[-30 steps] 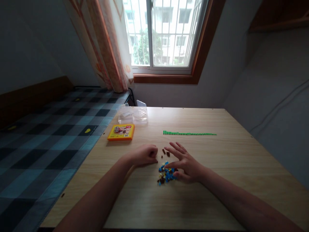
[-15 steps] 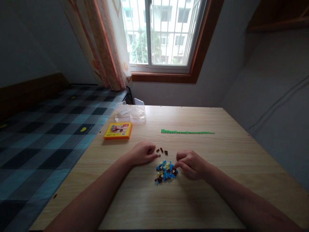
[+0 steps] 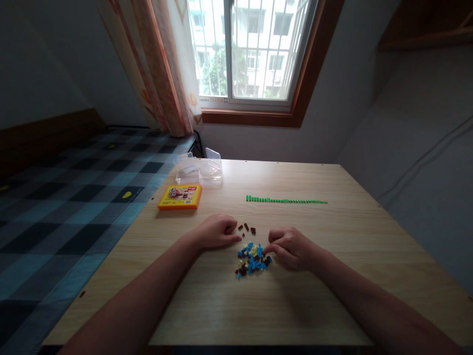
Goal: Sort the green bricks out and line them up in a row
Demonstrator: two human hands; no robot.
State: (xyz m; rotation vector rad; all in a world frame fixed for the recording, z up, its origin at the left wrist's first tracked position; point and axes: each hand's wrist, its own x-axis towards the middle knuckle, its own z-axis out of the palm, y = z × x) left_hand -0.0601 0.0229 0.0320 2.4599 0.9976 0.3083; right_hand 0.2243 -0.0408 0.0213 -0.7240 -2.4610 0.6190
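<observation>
A mixed pile of small toy bricks [image 3: 254, 261] in blue, brown and yellow lies on the wooden table. At its upper right edge, my right hand [image 3: 290, 247] has its fingers curled, with one fingertip stretched in against the bricks. Whether a brick is between those fingertips is too small to tell. My left hand [image 3: 220, 230] rests on the table above and left of the pile, its fingers folded into a loose fist and the thumb out. Just past the thumb are several loose brown bricks [image 3: 247, 227], apart from the pile.
A long row of green bricks [image 3: 284, 200] runs across the table [image 3: 332, 296] farther back. To the left are a yellow-orange box [image 3: 180, 197] and clear plastic containers [image 3: 199, 170]. A checked bed [image 3: 92, 197] adjoins the table's left side; a window [image 3: 258, 54] is beyond.
The view has tilted slightly, so everything sits a little higher. The right fingertip has shifted slightly further into the pile's edge. My left hand stays in place.
</observation>
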